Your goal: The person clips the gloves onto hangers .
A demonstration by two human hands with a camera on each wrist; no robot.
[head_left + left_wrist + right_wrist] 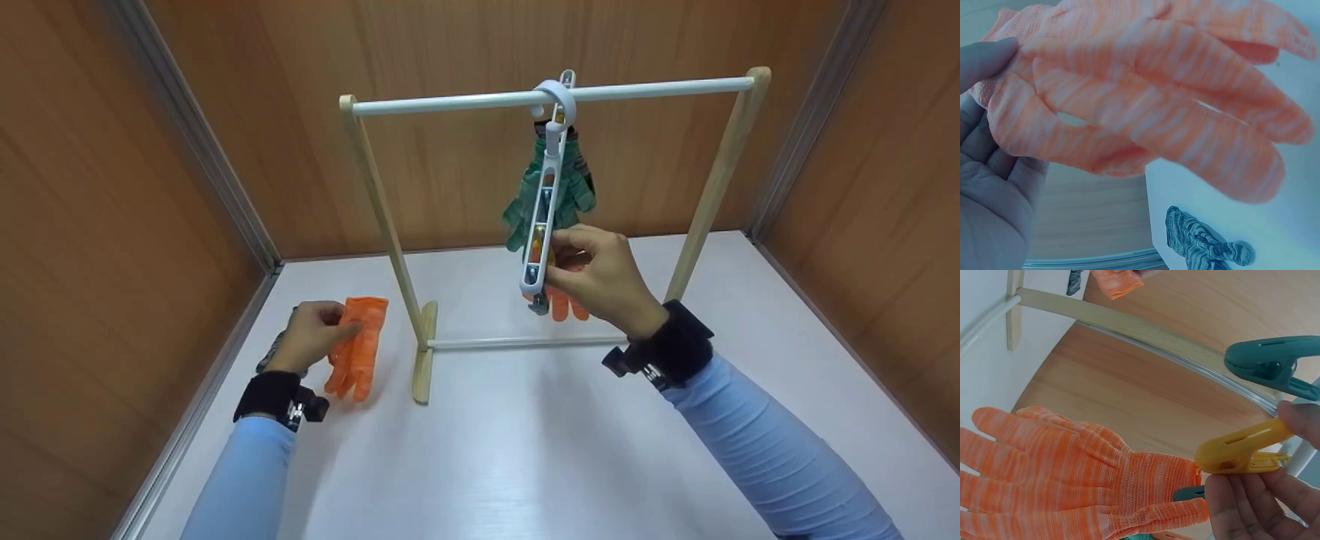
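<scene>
- Knitted orange glove (358, 346) is held at the left of the worktop (525, 450), just left of the rack's near foot; it is pinched at the cuff end by the left hand (315, 334), with thumb and fingers curled onto the fabric and the glove's fingers drooping toward the near side.
- Judged from the left wrist view, this orange glove (1151, 107) is light, soft and limp: it folds over itself and would not keep a shape, so a hold at the cuff is judged best, the thicker ribbed edge giving a firmer bite than the loose fingers.
- A dark patterned glove (1202, 244) lies flat on the worktop beneath the left hand.
- The wooden rack (379, 202) stands mid-worktop, its white rail (465, 100) carrying a white clip hanger (546, 202) with a green glove (574, 191) hung on its far side.
- A second orange glove (1072, 478) hangs by its cuff from a yellow peg (1241, 450), beside a green peg (1269, 363).
- The right hand (600, 281) is closed around the hanger's lower end, thumb and fingertips pinching the yellow peg; the peg is stiff, sprung plastic, probably a little slippery, and is best squeezed at its tail.
</scene>
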